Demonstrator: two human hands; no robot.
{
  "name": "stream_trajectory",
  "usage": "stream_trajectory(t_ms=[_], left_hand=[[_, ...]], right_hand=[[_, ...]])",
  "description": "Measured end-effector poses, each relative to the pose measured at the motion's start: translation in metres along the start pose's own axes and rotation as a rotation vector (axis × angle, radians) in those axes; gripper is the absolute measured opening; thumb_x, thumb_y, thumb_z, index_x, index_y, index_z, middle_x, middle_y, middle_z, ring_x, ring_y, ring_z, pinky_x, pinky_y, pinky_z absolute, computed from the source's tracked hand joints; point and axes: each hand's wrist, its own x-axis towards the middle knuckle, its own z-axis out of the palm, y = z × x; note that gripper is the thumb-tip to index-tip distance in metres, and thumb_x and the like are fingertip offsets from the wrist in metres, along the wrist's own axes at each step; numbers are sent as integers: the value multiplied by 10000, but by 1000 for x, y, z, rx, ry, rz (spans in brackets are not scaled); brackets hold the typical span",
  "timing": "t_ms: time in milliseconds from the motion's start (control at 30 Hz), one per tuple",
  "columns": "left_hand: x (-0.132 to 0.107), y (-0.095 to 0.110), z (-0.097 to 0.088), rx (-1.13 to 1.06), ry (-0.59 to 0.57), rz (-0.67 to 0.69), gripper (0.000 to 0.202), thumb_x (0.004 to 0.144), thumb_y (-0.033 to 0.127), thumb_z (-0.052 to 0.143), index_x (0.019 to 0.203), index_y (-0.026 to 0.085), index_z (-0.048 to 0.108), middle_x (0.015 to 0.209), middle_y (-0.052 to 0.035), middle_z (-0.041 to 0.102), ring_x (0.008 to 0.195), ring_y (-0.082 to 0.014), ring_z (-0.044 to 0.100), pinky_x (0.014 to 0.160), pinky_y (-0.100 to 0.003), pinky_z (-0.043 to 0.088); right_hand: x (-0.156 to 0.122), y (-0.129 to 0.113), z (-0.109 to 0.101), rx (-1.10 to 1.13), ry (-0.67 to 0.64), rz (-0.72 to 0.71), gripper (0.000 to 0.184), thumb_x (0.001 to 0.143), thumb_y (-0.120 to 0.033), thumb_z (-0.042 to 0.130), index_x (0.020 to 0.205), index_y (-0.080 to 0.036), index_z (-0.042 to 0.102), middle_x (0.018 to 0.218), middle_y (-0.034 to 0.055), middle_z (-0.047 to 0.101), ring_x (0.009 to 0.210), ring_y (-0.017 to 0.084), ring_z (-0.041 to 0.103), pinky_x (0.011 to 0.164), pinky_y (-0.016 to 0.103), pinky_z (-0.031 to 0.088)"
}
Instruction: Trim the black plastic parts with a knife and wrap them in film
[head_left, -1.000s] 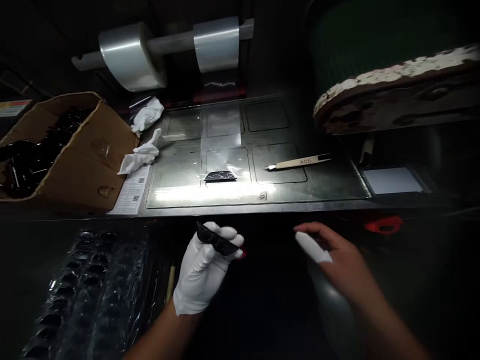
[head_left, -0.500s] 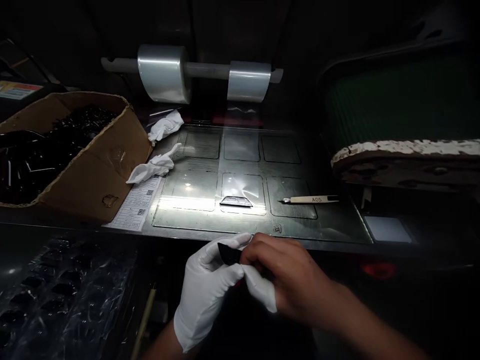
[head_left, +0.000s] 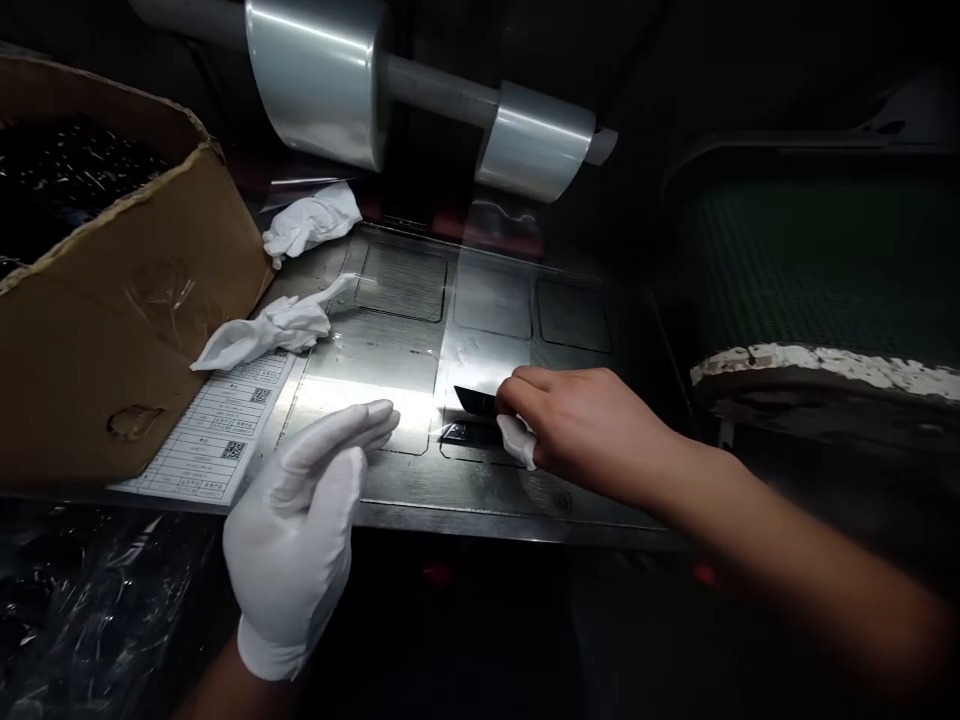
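My right hand, bare but for a white cover on the thumb, pinches a black angular piece over a steel plate marked with rectangular outlines. Directly beneath lies a second dark, glossy piece on the plate, and the held piece looks very close to it or touching. My left hand, in a white glove, hangs open above the plate's front edge and holds nothing. Its fingertips are nearest the bright patch on the plate.
A cardboard box of dark parts stands at left, beside a QR-coded paper sheet and crumpled white cloth. Clear film rolls hang on a bar behind. A green mesh panel stands at right; bubble-wrapped trays lie lower left.
The black piece has passed from my gloved left hand to my right hand and moved down over the plate. My left hand has let go and moved left. The view has tilted closer.
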Motion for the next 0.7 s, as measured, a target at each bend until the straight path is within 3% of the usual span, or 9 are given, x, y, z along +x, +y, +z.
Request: stream_trajectory(t_ms=[233,367,500,600,700], left_hand=[[0,1,0,66,-41,11,161,976,236,675,1098,202,775,1096,-42,803,1081,-217,765,1016,-331,670],[1,1,-2,56,-62,19,159,966,247,691,1096,208,773,1098,-28,804,1092,-211,761,1011,-316,669],[-1,1,-1,55,6,-25,154,951,280,718,1073,208,778,1088,-22,803,1082,-204,760,1008,-301,663],[-3,3,0,80,2,-69,207,934,329,732,1082,192,778,1121,-48,795,1109,-227,749,1038,-336,650],[-4,7,4,130,9,-94,260,915,382,743,1068,174,772,1126,-77,786,1119,-274,737,1118,-465,600]], right_hand=[[19,0,2,-31,-77,-23,171,776,-59,550,882,-192,568,800,2,629,512,139,389,487,292,187],[17,6,9,39,-35,-23,202,782,-34,559,889,-196,617,809,12,667,553,169,493,494,312,221],[-34,18,26,266,138,78,274,891,-99,585,1112,-227,685,1026,32,739,839,226,693,629,328,428],[-94,29,52,357,289,234,249,955,-192,609,1193,-236,666,1035,35,714,917,218,696,736,333,513],[-139,39,80,268,360,386,457,905,-67,576,1340,-203,612,1212,91,675,1103,263,651,894,388,554]])
